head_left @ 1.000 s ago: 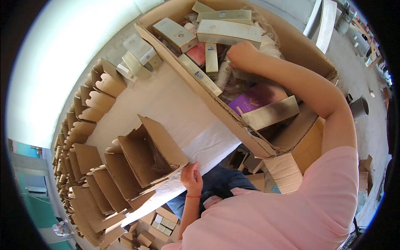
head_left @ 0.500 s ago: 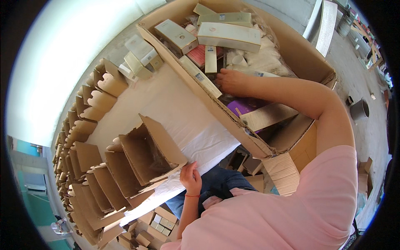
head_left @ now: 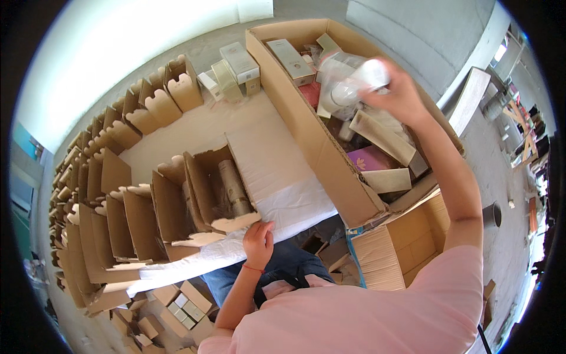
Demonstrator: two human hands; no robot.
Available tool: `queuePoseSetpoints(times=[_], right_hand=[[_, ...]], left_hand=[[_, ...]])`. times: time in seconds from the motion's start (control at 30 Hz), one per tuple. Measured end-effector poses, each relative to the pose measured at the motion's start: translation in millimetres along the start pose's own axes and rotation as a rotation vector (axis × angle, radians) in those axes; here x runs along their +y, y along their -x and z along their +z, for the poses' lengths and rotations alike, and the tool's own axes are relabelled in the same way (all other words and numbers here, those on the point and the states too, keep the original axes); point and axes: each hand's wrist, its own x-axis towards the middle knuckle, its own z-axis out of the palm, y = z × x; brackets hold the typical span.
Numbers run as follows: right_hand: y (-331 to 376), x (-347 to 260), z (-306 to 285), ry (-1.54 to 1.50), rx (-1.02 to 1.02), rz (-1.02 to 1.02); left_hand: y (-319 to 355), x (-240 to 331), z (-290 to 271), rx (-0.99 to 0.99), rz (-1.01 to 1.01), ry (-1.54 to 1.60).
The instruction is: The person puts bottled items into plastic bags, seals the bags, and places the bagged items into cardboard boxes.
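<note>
Over the large cardboard box (head_left: 318,153), my right hand (head_left: 398,97) grips a white cylindrical container (head_left: 371,74), blurred by motion. Clear plastic wrap (head_left: 342,76) hangs beside it. My left hand (head_left: 257,243) lies at the table's near edge, fingers loosely extended, against the front corner of an open brown carton (head_left: 206,203). It holds nothing that I can see. Inside that carton stands a greyish tube-shaped item (head_left: 234,186) with clear film about it. The large box holds pale slim boxes (head_left: 383,137), a purple box (head_left: 368,159) and bagged white pieces.
Rows of open brown cartons (head_left: 141,221) line the left of the white-covered table (head_left: 283,147). Pale boxes (head_left: 239,62) stand at its far end. On the floor below sit an open carton of small boxes (head_left: 187,310) and, at right, a dark bucket (head_left: 491,216).
My right hand has come up out of the large box, now with the white container in it. My left hand stays by the carton. The view has shifted, and the tube-shaped item now shows.
</note>
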Motion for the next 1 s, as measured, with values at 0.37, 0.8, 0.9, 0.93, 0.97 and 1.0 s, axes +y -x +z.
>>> queuePoseSetpoints(times=[0.37,0.8,0.9,0.93,0.97,1.0], right_hand=[[174.3,-114.6,104.7,-1.396,0.046,0.278],[227.3,-137.8,241.8,-1.202,-0.256,0.417],[222.5,-134.8,232.1,-1.053,-0.102,0.247],[217.1,-134.9,227.0,-1.02,-0.026,0.134],[210.9,-133.7,220.9,-0.979,-0.047,0.064],[204.5,-133.2,215.0,-0.937,-0.063,-0.008]], left_hand=[[-54.5,136.1,-86.5,0.025,-0.009,1.121],[22.6,97.9,-168.3,0.447,-0.335,1.62],[54.8,97.2,-178.0,0.4,-0.389,1.786],[67.4,93.5,-184.4,0.404,-0.427,1.827],[76.4,91.1,-185.8,0.406,-0.467,1.868],[81.6,89.7,-184.6,0.477,-0.471,1.485]])
